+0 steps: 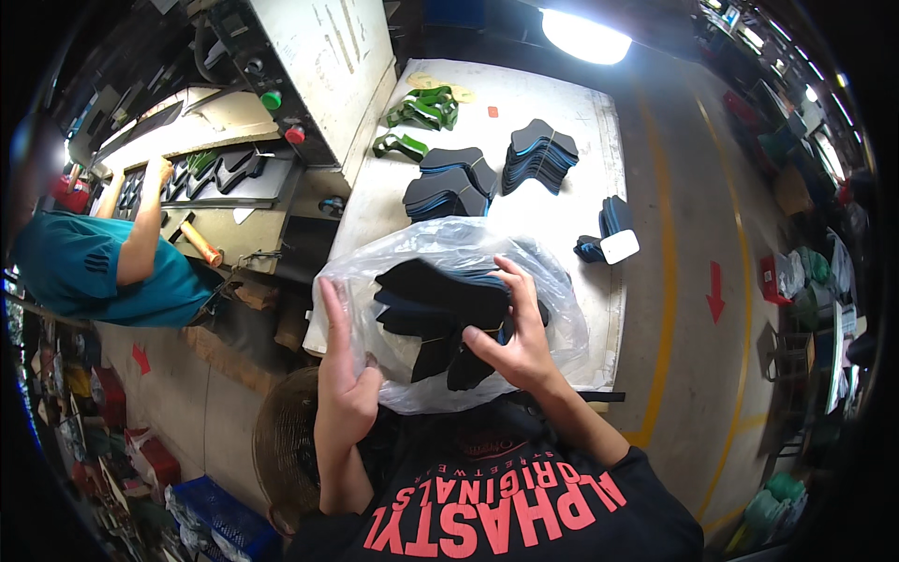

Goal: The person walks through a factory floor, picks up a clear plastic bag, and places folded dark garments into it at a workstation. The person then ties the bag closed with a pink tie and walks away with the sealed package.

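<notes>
A clear plastic bag (361, 272) lies spread on the white table in front of me. In its mouth are bundles of black and dark blue cut pieces (417, 290), with a thin band round them. My right hand (520, 342) grips these pieces at their right side, thumb on the near face and fingers over the far edge. My left hand (346, 375) stands against the bag's left side, fingers stretched straight up. Farther up the table lie a stack of grey and blue cut pieces (449, 187) and a similar banded stack (540, 155).
Green strap-like pieces (426, 110) lie on the white table (590, 309). A small dark bundle with a white card (618, 245) is near its right edge. At the left, a person in a teal shirt (112, 267) works at a machine with green and red buttons (272, 100).
</notes>
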`<action>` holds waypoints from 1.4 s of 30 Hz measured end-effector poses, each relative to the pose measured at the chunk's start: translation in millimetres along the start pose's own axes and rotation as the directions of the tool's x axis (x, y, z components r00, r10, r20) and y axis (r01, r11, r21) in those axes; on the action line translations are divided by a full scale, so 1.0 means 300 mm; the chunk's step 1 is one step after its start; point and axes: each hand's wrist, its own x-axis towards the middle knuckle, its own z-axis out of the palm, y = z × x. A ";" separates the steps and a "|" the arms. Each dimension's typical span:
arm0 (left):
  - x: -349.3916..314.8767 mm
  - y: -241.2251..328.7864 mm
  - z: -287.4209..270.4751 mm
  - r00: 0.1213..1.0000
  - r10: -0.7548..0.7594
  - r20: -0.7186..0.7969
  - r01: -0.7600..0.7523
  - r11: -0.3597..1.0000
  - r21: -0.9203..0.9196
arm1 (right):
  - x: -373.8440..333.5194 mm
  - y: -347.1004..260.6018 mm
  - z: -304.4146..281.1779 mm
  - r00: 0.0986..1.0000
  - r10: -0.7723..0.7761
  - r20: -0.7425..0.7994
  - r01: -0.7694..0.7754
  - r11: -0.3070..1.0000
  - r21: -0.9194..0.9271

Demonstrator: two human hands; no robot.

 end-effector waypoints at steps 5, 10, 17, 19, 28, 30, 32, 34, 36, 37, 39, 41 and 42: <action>-0.004 0.005 -0.019 0.997 -0.080 -0.012 0.080 0.997 -0.004 | 0.011 -0.025 -0.077 0.992 0.026 -0.120 -0.009 0.990 0.142; -0.004 -0.005 -0.021 0.993 -0.048 0.108 0.037 0.995 0.096 | 0.034 -0.064 -0.178 0.969 -0.217 -0.118 0.156 0.908 -0.389; -0.011 -0.040 0.038 0.995 0.002 0.104 -0.015 0.992 0.124 | -0.040 -0.035 -0.139 0.894 -0.447 -0.035 0.199 0.465 -0.863; -0.009 -0.049 0.054 0.994 -0.015 0.112 -0.002 0.990 0.144 | -0.044 -0.012 -0.096 0.891 -0.450 -0.054 0.172 0.447 -0.878; -0.039 -0.056 0.039 0.997 -0.074 0.028 0.056 0.914 0.402 | -0.059 -0.100 -0.263 0.960 -0.239 0.150 0.277 0.708 -0.649; -0.048 -0.053 0.059 0.978 0.166 -0.127 -0.059 0.803 0.594 | -0.049 -0.118 -0.356 0.978 -0.208 -0.029 0.181 0.904 -0.388; -0.049 -0.054 0.106 0.903 0.371 -0.216 -0.164 0.762 0.626 | -0.036 -0.103 -0.410 0.945 -0.263 -0.194 0.153 0.881 -0.448; -0.041 -0.061 0.175 0.784 0.543 -0.303 -0.330 0.776 0.537 | 0.017 -0.049 -0.429 0.905 -0.349 -0.244 0.122 0.761 -0.637; -0.021 -0.079 0.254 0.888 0.442 -0.129 -0.407 0.885 0.228 | 0.095 0.026 -0.425 0.885 -0.412 -0.217 0.125 0.659 -0.742; 0.000 -0.095 0.293 0.966 0.257 0.015 -0.257 0.964 0.063 | 0.126 0.057 -0.423 0.935 -0.281 -0.215 0.111 0.810 -0.576; 0.032 -0.128 0.355 0.982 -0.027 0.185 -0.026 0.960 0.277 | 0.151 0.089 -0.429 0.977 -0.036 -0.209 -0.068 0.882 -0.467; 0.063 -0.169 0.395 0.968 -0.070 0.241 0.032 0.987 0.159 | 0.186 0.086 -0.431 0.963 -0.145 -0.225 0.016 0.871 -0.492; 0.070 -0.188 0.407 0.979 -0.001 0.203 -0.001 1.000 0.011 | 0.198 0.070 -0.431 0.946 -0.226 -0.233 0.086 0.866 -0.492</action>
